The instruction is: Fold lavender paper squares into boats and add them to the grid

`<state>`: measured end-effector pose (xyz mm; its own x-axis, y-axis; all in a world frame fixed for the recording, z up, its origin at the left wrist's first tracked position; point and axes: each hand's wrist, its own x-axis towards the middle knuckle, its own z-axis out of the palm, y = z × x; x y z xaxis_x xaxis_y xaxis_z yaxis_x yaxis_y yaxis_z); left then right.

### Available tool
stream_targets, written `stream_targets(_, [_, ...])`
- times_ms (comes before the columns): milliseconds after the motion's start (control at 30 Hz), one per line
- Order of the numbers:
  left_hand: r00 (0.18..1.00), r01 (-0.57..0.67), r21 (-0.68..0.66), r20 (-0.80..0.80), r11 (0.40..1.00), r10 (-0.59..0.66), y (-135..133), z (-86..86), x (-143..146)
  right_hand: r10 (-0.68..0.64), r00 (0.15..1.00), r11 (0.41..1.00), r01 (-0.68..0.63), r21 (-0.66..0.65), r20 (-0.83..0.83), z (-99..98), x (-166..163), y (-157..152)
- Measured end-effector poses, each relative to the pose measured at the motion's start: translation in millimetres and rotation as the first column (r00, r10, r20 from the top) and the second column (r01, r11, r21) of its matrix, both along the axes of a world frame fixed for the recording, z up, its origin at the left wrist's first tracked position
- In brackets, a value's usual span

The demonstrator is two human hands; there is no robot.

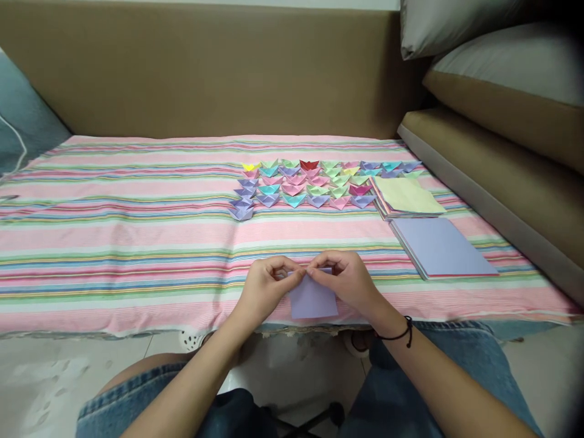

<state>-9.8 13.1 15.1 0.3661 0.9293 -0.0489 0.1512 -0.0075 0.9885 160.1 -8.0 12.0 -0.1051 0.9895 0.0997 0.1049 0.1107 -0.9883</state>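
A folded lavender paper lies at the near edge of the striped cloth. My left hand pinches its top edge from the left, fingers curled. My right hand pinches the same edge from the right, fingertips almost meeting the left ones. A black band sits on my right wrist. Further back, several small folded paper boats in pastel colours stand in rows.
A stack of lavender paper sheets lies to the right, with a second stack topped by a pale yellow sheet behind it. Brown cushions rise on the right, a brown backrest behind. My knees in denim are below the edge.
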Motion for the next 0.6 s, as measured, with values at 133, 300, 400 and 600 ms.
stream_targets(133, [1.000,-0.009,0.015,-0.010,1.000,0.010,0.7,6.0,-2.7,0.030,1.000,0.999,-0.030,-0.039,-0.010,3.3,8.9,1.9])
stream_targets(300, [1.000,-0.019,-0.009,0.010,1.000,0.019,0.0,8.2,-3.8,0.046,0.999,0.994,-0.048,-0.095,-0.029,6.0,13.8,1.5])
stream_targets(400, [0.999,-0.017,-0.047,0.030,0.999,0.018,-0.4,8.6,-3.4,0.057,0.998,0.993,-0.058,-0.104,-0.013,8.5,14.7,1.7])
stream_targets(600, [0.976,-0.207,-0.039,0.062,0.978,0.209,6.5,15.5,-21.6,-0.193,0.981,0.978,0.190,-0.084,-0.025,16.6,46.0,7.4])
